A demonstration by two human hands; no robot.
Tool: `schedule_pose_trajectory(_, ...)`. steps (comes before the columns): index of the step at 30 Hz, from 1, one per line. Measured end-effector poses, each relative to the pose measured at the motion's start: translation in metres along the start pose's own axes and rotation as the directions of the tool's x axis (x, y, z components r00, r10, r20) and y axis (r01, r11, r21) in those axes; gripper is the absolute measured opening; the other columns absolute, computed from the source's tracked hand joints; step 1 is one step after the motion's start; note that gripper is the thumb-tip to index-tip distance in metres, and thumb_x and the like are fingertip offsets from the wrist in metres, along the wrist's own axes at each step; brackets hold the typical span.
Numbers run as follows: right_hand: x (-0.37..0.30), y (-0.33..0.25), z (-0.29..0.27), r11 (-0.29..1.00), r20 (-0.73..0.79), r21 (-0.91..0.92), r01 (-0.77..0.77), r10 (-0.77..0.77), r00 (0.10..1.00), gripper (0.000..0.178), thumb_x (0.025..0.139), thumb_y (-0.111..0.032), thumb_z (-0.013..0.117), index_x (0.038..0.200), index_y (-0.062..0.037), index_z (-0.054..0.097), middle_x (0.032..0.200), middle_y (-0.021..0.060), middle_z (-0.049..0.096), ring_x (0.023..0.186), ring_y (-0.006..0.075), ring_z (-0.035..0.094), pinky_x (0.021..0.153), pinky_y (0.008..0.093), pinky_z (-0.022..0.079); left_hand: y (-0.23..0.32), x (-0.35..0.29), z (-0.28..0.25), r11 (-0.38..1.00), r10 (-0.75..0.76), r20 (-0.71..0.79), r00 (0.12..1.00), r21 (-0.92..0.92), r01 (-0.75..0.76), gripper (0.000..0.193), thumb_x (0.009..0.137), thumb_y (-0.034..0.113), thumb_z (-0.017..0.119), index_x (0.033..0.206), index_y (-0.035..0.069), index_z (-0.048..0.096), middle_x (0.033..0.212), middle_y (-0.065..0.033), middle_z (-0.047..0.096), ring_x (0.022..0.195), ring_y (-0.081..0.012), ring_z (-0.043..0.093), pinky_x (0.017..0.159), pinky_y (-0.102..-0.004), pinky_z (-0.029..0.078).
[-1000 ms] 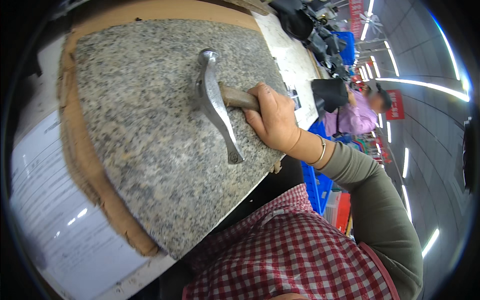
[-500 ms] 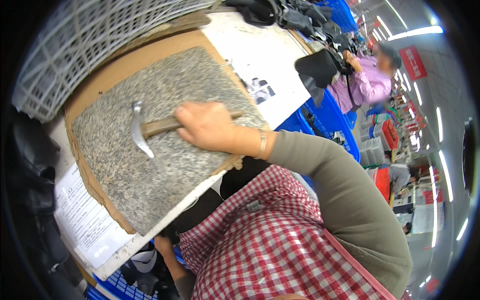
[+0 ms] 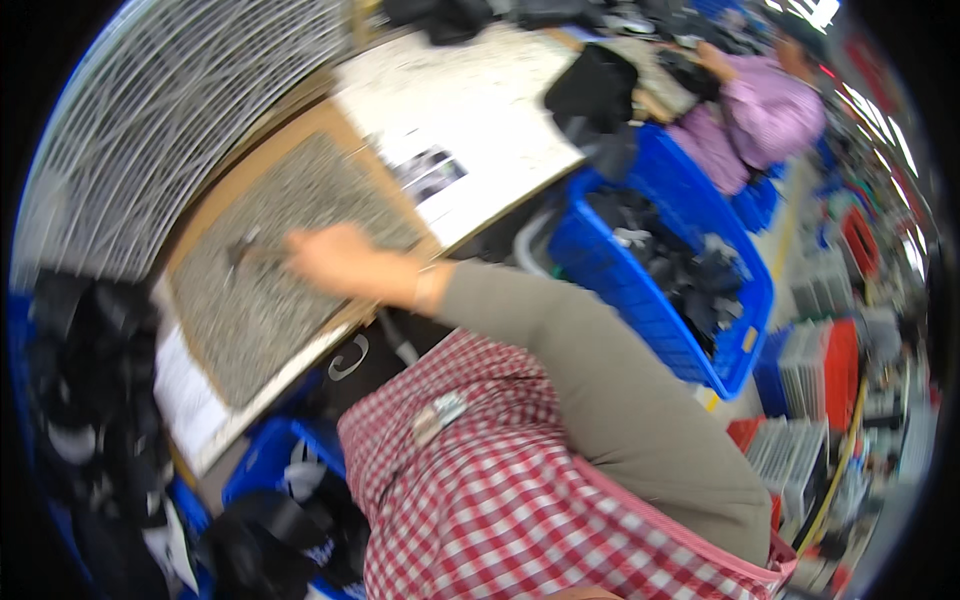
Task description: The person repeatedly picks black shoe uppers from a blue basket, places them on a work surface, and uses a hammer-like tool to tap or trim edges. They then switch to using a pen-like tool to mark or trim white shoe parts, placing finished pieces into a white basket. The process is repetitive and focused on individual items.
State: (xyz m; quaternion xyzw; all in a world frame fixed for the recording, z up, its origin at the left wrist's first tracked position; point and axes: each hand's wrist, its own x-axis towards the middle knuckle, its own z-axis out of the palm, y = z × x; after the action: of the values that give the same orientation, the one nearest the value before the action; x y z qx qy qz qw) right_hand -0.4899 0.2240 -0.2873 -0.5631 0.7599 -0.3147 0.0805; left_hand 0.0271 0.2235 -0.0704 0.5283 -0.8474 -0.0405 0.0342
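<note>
My right hand (image 3: 335, 260) is closed around the wooden handle of a hammer (image 3: 240, 249). Its curved metal head lies over a speckled grey stone slab (image 3: 270, 330), though motion blur hides whether it touches. Under the slab, brown cardboard (image 3: 215, 195) shows along the edges. Below the bench front, on the left, a blue basket (image 3: 262, 452) holds black pieces (image 3: 255, 545) with some white among them. My left hand does not show.
A white grid crate (image 3: 190, 120) stands behind the slab. Black pieces (image 3: 90, 400) are piled at the far left. To the right is a large blue basket (image 3: 650, 320) filled with dark pieces. Beyond it, a co-worker in a pink sleeve (image 3: 770, 110) handles black items.
The whole view has swung and blurred, showing more of the baskets. My left hand, earlier low by the basket, has gone out of sight. The right hand still holds the hammer.
</note>
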Motion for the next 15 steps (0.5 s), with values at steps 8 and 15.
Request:
schedule_pose_trajectory(8,-0.070,0.018,-0.073,0.922,-0.101,0.364,-0.131,0.179,0.979,0.031,0.105,-0.032,0.060,0.111,-0.0011,0.061,0.076,0.0190,0.063,0.068,0.0347,0.062,0.064,0.0429,0.048,0.090,0.125,0.030,0.840,0.542,-0.636,0.550,0.375,-0.393,0.059,0.075,-0.016,0.062,0.130,0.004,0.071,0.114,-0.0132,0.074,0.098,-0.0298,0.070,0.085,-0.0351,0.058)
schedule_pose_trajectory(15,-0.117,0.018,-0.081,0.982,-0.011,0.188,-0.012,0.014,1.000,0.026,0.105,-0.027,0.061,0.108,-0.0019,0.060,0.077,0.0211,0.064,0.072,0.0395,0.065,0.064,0.0415,0.052,0.193,0.261,0.174,0.542,0.836,-0.283,0.471,0.282,-0.792,0.064,0.077,-0.001,0.067,0.138,0.013,0.062,0.111,-0.0062,0.061,0.101,-0.0262,0.063,0.084,-0.0437,0.055)
